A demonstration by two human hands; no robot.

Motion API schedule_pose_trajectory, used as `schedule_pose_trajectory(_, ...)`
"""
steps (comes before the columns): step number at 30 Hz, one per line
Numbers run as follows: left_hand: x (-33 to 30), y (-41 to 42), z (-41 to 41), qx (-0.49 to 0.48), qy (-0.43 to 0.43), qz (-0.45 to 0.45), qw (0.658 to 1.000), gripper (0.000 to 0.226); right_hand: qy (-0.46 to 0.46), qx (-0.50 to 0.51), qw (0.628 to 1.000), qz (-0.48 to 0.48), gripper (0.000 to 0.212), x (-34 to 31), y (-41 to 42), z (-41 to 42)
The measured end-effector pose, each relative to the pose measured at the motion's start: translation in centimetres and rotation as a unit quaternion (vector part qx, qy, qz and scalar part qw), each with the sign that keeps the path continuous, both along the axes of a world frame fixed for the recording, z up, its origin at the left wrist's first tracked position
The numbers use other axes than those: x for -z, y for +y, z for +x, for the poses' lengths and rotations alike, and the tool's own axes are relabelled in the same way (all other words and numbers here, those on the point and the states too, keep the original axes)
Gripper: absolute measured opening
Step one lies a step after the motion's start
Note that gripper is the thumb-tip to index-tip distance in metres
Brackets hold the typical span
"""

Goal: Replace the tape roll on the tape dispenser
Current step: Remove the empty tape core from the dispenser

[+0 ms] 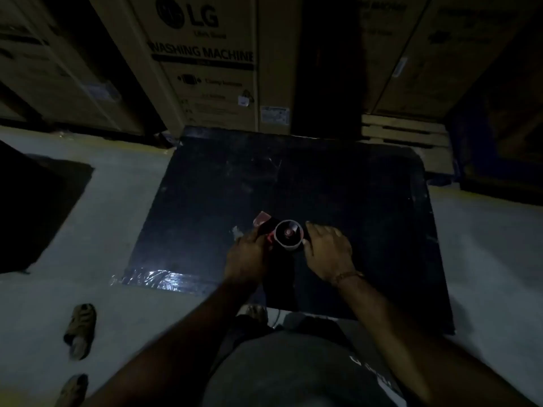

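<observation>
A tape dispenser (265, 222) with red and dark parts lies on a black board (293, 177) on the floor. A tape roll (288, 234) sits on its hub, its pale core ring facing up. My left hand (246, 257) grips the dispenser's left side near the red part. My right hand (329, 248) closes on the roll's right edge, thumb and fingers touching it. The scene is dim, so fine detail of the dispenser is hard to make out.
Clear tape (155, 279) shines on the board's near left edge. Large cardboard boxes (202, 63) stand close behind the board. A wooden pallet (402, 133) is at the back right. Two sandals (80, 330) lie on the pale floor at left.
</observation>
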State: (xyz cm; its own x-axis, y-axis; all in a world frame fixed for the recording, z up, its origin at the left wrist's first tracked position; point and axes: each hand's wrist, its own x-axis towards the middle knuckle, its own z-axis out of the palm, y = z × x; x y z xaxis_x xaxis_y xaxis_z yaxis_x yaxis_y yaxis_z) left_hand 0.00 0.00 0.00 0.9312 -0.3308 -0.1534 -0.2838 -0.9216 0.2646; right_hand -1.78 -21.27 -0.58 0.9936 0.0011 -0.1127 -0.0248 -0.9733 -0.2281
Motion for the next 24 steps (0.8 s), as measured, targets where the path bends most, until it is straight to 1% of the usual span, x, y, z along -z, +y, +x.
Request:
schedule_pose_trajectory(2, 0.1, 0.7, 0.2, -0.035, 0.028, -0.002, 0.999, 0.042, 0.019, 0.007, 1.0, 0.02, 0.057, 0.0, 0.5, 0.7)
schedule_pose_trajectory(5, 1.2, 1.8, 0.1, -0.052, 0.071, 0.054, 0.995, 0.053, 0.07, 0.021, 0.997, 0.04, 0.066, 0.4, 1.2, 1.5)
schedule_pose_trajectory(10, 2.8, 3.4, 0.5, -0.019, 0.108, 0.09, 0.99, 0.067, 0.128, 0.026, 0.988, 0.081, 0.091, 1.8, 2.0, 3.2)
schedule_pose_trajectory(14, 4.0, 4.4, 0.0, 0.001, 0.142, 0.082, 0.986, 0.075, 0.188, 0.023, 0.978, 0.089, 0.105, 2.9, 2.4, 4.1)
schedule_pose_trajectory(16, 4.1, 4.8, -0.1, 0.007, 0.142, 0.064, 0.988, 0.068, 0.19, 0.024, 0.978, 0.077, 0.107, 3.1, 2.7, 4.2)
schedule_pose_trajectory(19, 4.4, 5.4, 0.3, -0.001, 0.135, 0.041, 0.99, 0.05, 0.18, 0.039, 0.98, 0.073, 0.104, 3.6, 3.0, 4.0)
schedule_pose_trajectory(21, 4.4, 5.9, 0.7, -0.007, 0.129, 0.031, 0.991, 0.045, 0.169, 0.057, 0.979, 0.095, 0.099, 3.8, 3.4, 3.7)
schedule_pose_trajectory(24, 4.3, 7.2, 1.9, -0.01, 0.117, 0.016, 0.993, 0.043, 0.159, 0.092, 0.969, 0.163, 0.09, 3.7, 4.1, 3.2)
